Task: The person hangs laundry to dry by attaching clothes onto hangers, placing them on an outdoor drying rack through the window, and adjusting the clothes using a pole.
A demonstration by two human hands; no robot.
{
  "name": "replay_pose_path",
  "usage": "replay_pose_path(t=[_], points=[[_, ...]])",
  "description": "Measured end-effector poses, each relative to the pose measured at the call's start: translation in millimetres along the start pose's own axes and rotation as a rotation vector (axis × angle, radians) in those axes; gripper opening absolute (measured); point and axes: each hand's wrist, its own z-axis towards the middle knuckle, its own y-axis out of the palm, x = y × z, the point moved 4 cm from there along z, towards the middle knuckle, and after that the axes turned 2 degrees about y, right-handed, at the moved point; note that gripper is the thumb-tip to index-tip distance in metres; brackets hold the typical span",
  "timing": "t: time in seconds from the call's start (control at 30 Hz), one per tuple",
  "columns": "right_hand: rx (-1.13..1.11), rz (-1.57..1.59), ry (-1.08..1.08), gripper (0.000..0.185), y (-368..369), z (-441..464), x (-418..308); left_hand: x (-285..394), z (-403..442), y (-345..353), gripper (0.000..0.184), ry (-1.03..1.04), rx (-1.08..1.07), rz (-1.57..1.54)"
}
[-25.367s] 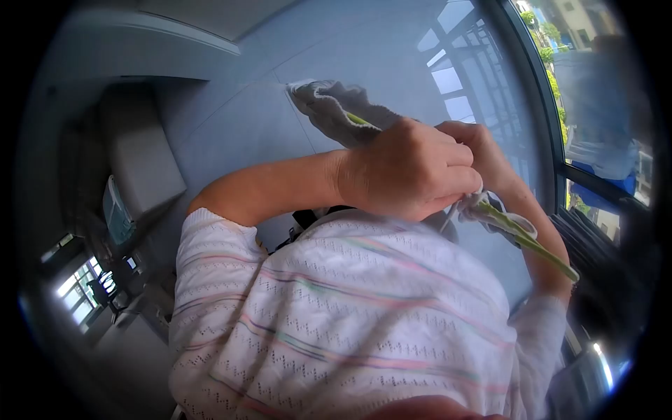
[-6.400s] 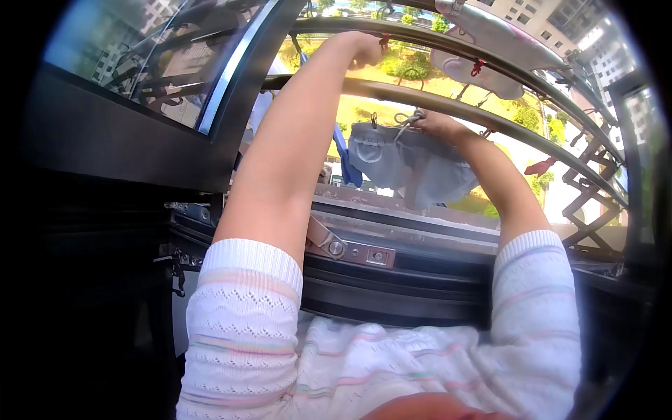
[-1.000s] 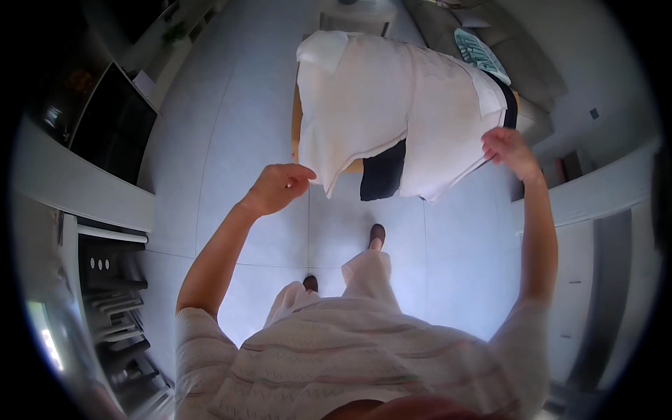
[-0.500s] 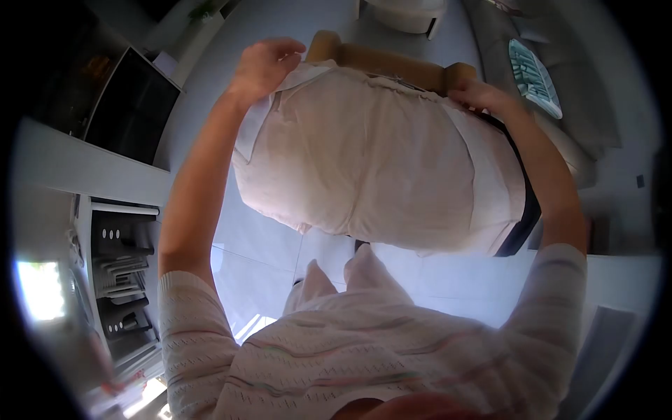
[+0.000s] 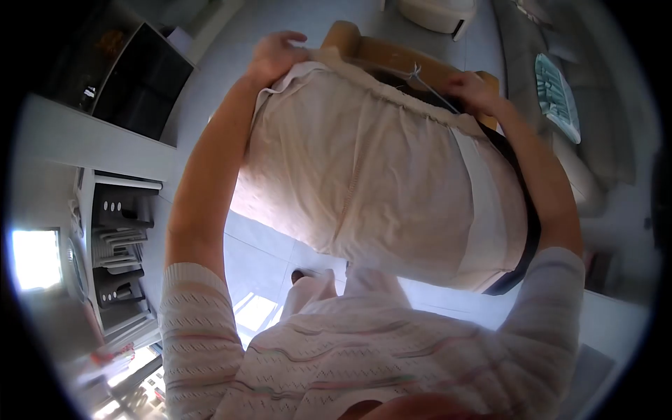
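The left hand (image 5: 278, 59) and right hand (image 5: 476, 94) pinched the shorts (image 5: 406, 175) at opposite top corners; the string (image 5: 416, 71) beyond them could have snagged on the wood (image 5: 392, 56), tugging a corner loose.

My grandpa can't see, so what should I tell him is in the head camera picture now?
A wide, pale garment with a gathered waistband is spread before a person, with the left hand and right hand near its two upper corners. Black cloth edges its right side; brown wooden furniture is just beyond, and a grey sofa is farther right.
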Motion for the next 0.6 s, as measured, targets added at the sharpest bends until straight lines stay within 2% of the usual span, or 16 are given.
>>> replay_pose_path(t=[0.13, 0.23, 0.33, 0.4, 0.43, 0.5, 0.53, 0.57, 0.6], points=[[0.014, 0.09, 0.102, 0.029, -2.7, -29.3, -36.5, 13.5, -0.3, -14.3, 0.034, 0.071, 0.153, -0.145], [0.177, 0.127, -0.092, 0.03, -9.3, -31.4, -39.2, 18.9, -0.8, -22.5, 0.029, 0.162, 0.204, -0.196], [0.243, -0.124, -0.316, 0.03, -11.4, -31.5, -52.5, 27.9, 2.9, -24.0, 0.029, 0.18, 0.225, -0.174], [0.209, -0.265, -0.279, 0.03, 0.0, -28.4, -61.0, 29.4, 5.6, -23.9, 0.03, 0.132, 0.214, -0.157], [0.192, -0.334, -0.261, 0.03, 4.6, -26.8, -63.9, 26.9, 8.6, -21.7, 0.03, 0.086, 0.139, -0.147], [0.28, -0.257, -0.265, 0.029, -1.6, -22.0, -60.7, 19.8, 10.9, -18.9, 0.031, -0.007, -0.011, -0.125], [0.32, -0.218, -0.267, 0.028, -4.4, -19.7, -60.0, 20.6, 11.5, -18.4, 0.031, 0.012, -0.067, -0.052], [0.27, -0.176, -0.132, 0.028, -8.7, -39.7, -79.0, 22.3, 11.7, -15.6, 0.031, 0.028, -0.123, 0.018], [0.282, -0.159, -0.136, 0.029, -12.7, -40.0, -78.1, 24.6, 12.6, -10.7, 0.031, 0.046, -0.18, 0.086]])
